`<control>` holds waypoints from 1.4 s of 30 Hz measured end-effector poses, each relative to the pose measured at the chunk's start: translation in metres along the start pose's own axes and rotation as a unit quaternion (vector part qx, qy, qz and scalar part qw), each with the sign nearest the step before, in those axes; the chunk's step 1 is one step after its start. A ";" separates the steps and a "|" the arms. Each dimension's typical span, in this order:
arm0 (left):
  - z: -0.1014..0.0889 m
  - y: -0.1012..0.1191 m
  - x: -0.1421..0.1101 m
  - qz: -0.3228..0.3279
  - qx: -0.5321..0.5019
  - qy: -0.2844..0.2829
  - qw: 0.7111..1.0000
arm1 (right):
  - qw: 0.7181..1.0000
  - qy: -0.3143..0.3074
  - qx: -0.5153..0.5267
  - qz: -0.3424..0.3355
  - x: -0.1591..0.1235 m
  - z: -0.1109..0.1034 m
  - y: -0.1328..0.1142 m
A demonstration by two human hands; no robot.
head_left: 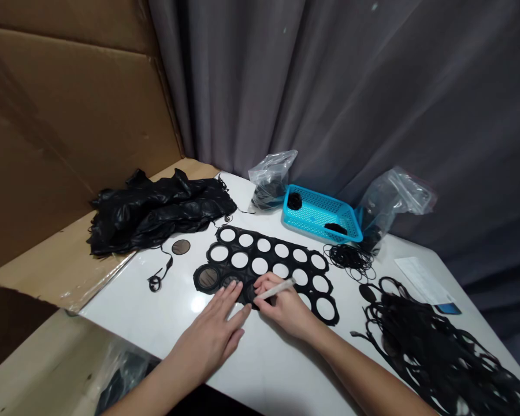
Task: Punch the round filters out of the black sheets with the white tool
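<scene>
A black sheet [252, 252] with rows of round holes lies flat on the white table [156, 323]. Its front left hole shows a brownish disc [208, 278] rather than white tabletop. My left hand [216, 326] rests on the sheet's front edge, fingers stretched out and pressing near another dark circle. Beside it, my right hand [283, 309] pinches a slim whitish pen-like tool [279, 288], slanted down toward the sheet. Fingers hide the tool's tip, so its kind cannot be made out. One loose brownish disc [181, 247] lies left of the sheet.
A pile of black sheets [156, 211] sits at the back left by cardboard [69, 115]. Behind stand a blue basket [320, 215] and clear plastic bags [271, 179]. Tangled black strips [442, 346] cover the right side, near a white paper [422, 280]. A grey curtain [329, 98] hangs behind.
</scene>
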State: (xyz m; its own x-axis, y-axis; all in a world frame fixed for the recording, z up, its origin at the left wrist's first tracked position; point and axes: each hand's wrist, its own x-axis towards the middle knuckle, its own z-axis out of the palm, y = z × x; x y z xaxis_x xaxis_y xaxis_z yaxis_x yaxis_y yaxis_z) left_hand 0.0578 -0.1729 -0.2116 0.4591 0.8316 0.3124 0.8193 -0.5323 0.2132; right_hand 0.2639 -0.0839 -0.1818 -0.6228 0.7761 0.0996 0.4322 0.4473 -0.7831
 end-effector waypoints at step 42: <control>-0.013 -0.023 -0.029 -0.043 0.029 0.015 0.999 | 0.997 -0.056 0.046 -0.008 0.043 0.024 -0.016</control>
State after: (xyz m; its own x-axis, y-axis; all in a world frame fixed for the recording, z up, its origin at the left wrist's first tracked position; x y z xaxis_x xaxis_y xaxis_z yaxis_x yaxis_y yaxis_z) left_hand 0.0212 -0.1864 -0.2140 0.3769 0.8683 0.3225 0.8737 -0.4489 0.1874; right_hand 0.2144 -0.0679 -0.1793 -0.7006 0.7119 0.0480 0.3620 0.4126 -0.8359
